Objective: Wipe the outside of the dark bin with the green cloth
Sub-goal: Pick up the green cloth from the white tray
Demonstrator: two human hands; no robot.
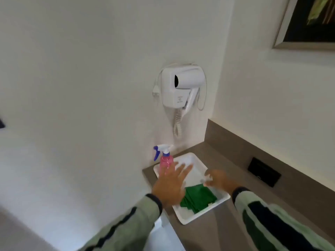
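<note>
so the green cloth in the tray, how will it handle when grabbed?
The green cloth lies folded in soft layers in the white tray, so it is probably floppy and will unfold and drape when lifted. It looks thin, so likely light. A pinch may lift only the top layer.

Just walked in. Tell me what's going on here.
A person is reaching over a white tray on a grey counter. The left hand, fingers spread, is beside a pink spray bottle at the tray's far corner. The right hand hovers above a folded green cloth lying in the tray. Neither holds anything yet, and no dark bin is in view.
</note>
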